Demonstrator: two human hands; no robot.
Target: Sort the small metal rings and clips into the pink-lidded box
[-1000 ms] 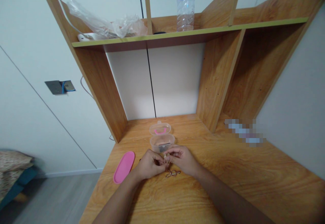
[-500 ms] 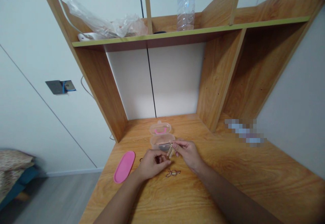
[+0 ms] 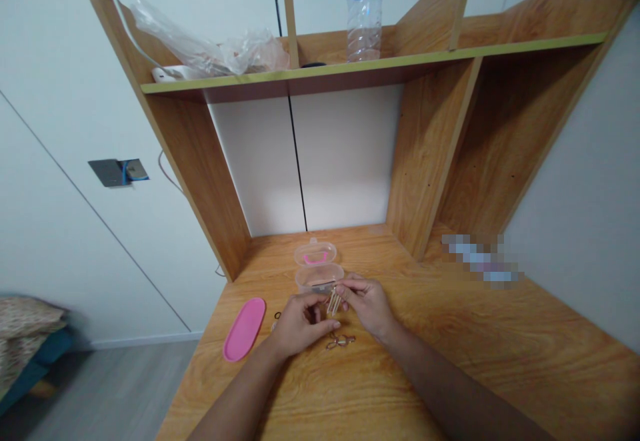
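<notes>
Just in front of the clear box (image 3: pixel 320 276), on its side nearest the person, the right hand (image 3: pixel 367 304) pinches the upper end of a thin gold-coloured clip (image 3: pixel 333 302) between thumb and forefinger. The clip hangs tilted, clear of the desk (image 3: pixel 500 361), with its top close to the box's front wall. We record this grip as closed on the clip.

The left hand (image 3: pixel 300 324) lies in front of the box and slightly to its left, fingers curled inward and thumb reaching toward the clip's lower end. We cannot tell whether it touches the clip or holds anything, since the fingers hide the palm.

A second bent metal piece (image 3: pixel 341 342) lies flat further in front of the box, between the wrists. The box stands open, its flap (image 3: pixel 315 254) with a pink catch folded back behind it. A pink oval lid (image 3: pixel 245 328) lies well to the box's front-left, and a small dark ring (image 3: pixel 277 315) lies nearer the box on that side.

Our judgement is that the clip is thin and likely springy, so the pinch ought to sit on its flat sides, or the clip may twist out. The left hand would serve best steadying the free end. Working low and close to the box limits how far a dropped piece can travel. The loose piece lies near both forearms and could be swept aside.
</notes>
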